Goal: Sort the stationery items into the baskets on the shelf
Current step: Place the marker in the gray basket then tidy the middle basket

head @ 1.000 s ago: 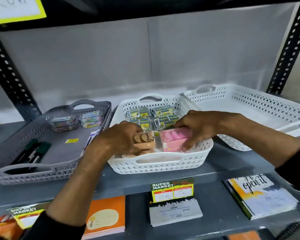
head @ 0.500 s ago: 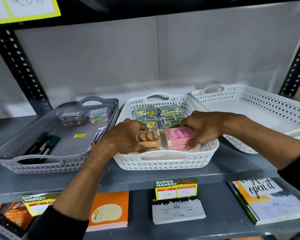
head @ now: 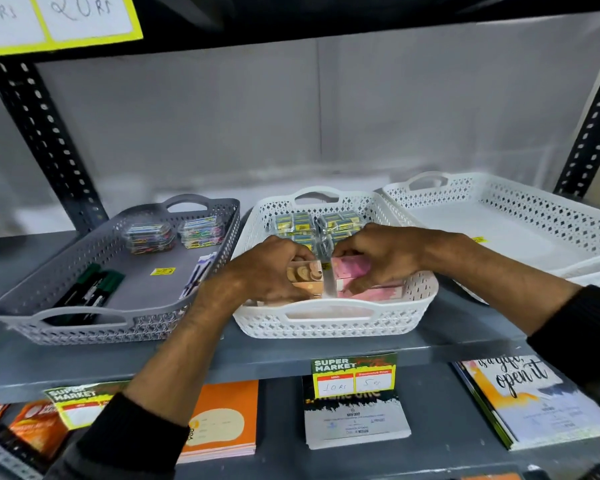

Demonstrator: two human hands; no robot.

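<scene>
A grey metal shelf (head: 291, 355) runs across the view, held by black uprights (head: 45, 140) punched with rows of holes at left and right. Behind it stands a plain pale wall (head: 291, 116), evenly lit and a little blurred, and above hangs the dark edge of a higher shelf (head: 326, 19) with a yellow-bordered price label (head: 59, 19). Below, a lower grey shelf (head: 281, 427) carries notebooks (head: 222, 420), and green price tags (head: 354, 375) hang from the shelf's front edge.

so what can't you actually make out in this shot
- Head view: the left hand covers most of the tan boxes; count unclear.
- The right hand hides part of the pink boxes.
- Small packets behind the hands: print too small to read.
- Black markers in the grey basket: rim hides their ends.
</scene>
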